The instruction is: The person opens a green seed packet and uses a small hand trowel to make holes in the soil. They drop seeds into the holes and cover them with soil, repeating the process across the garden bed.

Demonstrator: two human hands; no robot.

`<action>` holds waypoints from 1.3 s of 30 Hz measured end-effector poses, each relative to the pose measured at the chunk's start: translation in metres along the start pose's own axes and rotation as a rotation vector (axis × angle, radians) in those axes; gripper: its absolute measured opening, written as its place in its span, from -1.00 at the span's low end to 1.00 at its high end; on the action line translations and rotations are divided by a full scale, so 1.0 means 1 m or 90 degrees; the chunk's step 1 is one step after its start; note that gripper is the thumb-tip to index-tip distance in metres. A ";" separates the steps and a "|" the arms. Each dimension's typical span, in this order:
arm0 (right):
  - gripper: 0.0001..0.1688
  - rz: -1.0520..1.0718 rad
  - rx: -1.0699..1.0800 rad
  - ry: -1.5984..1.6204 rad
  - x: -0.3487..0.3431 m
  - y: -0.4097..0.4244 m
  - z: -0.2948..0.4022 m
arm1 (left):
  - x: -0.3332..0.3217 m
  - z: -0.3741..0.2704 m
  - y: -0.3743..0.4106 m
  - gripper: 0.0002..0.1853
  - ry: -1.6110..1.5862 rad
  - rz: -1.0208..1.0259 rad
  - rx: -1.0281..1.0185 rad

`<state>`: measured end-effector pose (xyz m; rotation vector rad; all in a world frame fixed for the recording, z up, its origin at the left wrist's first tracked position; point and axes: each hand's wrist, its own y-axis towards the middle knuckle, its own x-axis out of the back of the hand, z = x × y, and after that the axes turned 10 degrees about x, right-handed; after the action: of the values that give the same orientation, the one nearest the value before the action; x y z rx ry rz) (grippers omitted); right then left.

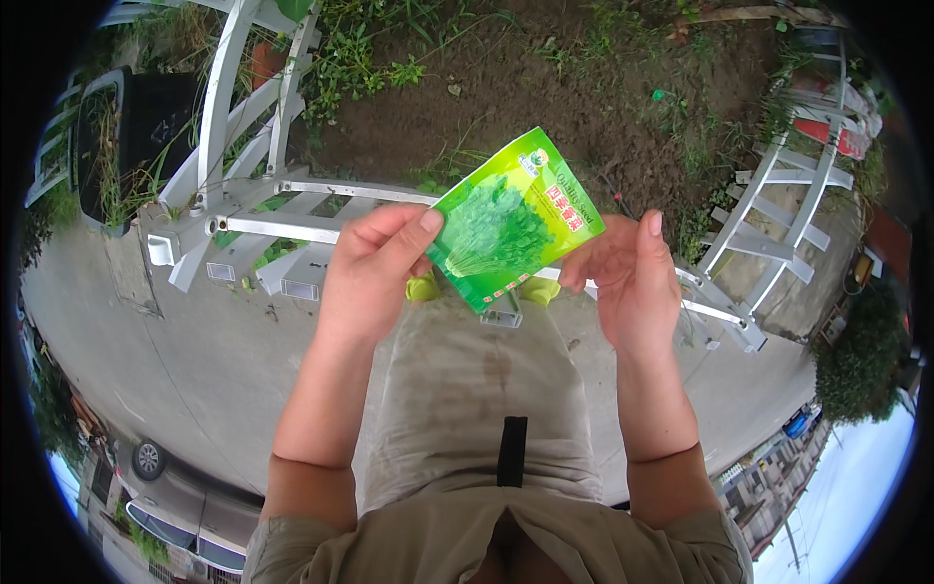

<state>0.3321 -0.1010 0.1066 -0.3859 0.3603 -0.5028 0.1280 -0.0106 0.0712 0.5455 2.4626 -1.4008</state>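
A green seed packet (511, 223) with a picture of a leafy herb lies tilted between my hands, its printed front facing up. My left hand (390, 255) pinches its left corner between thumb and fingers. At the packet's right edge is my right hand (627, 266), thumb raised apart from the curled fingers; some fingertips are close to or behind the lower right edge, and I cannot tell whether they touch it. Below the packet show the yellow-green tips of my shoes (422, 288).
A low white picket fence (350, 191) crosses in front of me, with bare brown soil (452, 95) and weeds beyond. White fence sections rise at left (219, 109) and right (788, 197). Grey concrete (219, 350) lies underfoot; a parked car (182, 504) stands at lower left.
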 end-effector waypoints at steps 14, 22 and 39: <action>-0.76 -0.056 0.032 -0.038 -0.001 0.003 -0.008 | -0.003 -0.012 -0.012 -0.54 -0.142 0.119 0.057; -0.77 -0.075 0.038 -0.020 -0.004 -0.002 -0.005 | 0.001 -0.010 -0.013 -0.61 -0.147 0.135 0.051; -0.88 0.143 0.141 -0.279 -0.028 0.009 0.025 | 0.003 -0.009 -0.017 -0.86 0.181 0.094 -0.099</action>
<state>0.3233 -0.0718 0.1310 -0.2278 -0.0775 -0.2251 0.1179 -0.0104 0.0874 0.9253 2.6541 -1.1309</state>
